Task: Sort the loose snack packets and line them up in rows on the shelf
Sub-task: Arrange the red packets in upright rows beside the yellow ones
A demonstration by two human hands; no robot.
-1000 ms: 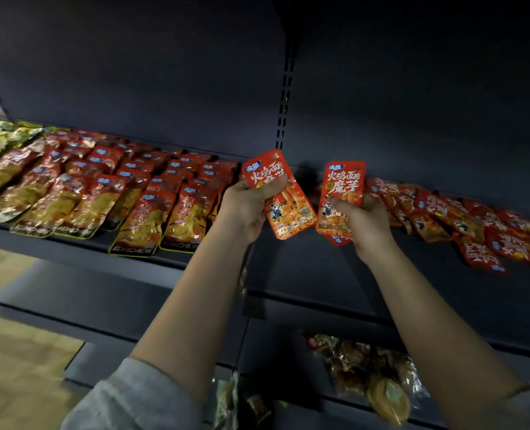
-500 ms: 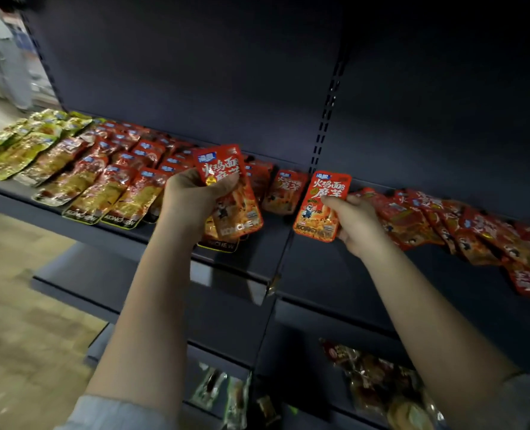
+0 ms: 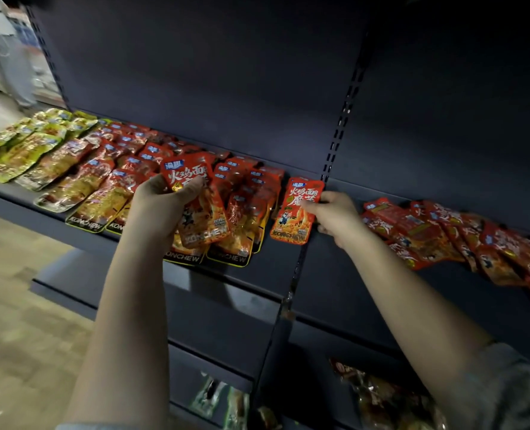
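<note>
While both arms reach up to the dark shelf [image 3: 257, 274], each hand holds a red snack packet. Left hand [image 3: 161, 209]: thumb lies across the face of a red packet [image 3: 195, 206], remaining fingers curled behind it; packet tilted, lifted in front of the lined-up rows, its lower edge overlapping the front packets there. May be more than one packet in this grip; cannot tell. Right hand [image 3: 335, 215]: fingertips pinch the right edge of a second red packet [image 3: 298, 212], which stands roughly upright just right of the rows, near the shelf's slotted upright post [image 3: 338, 135]; whether its lower edge touches the shelf, cannot tell.

Left of the left-hand fingers: ordered rows of red packets [image 3: 127, 169] running back toward the rear panel, then green-yellow packets [image 3: 18, 147] furthest left. Right of the right-hand fingers: a loose heap of red packets [image 3: 462, 237], overlapping, unsorted, spread along the shelf.

Below both wrists: lower shelf with brownish wrapped snacks [image 3: 381, 395] and a few greenish packets [image 3: 220, 398], blurred. Grey sleeve [image 3: 511, 392] at right forearm.
</note>
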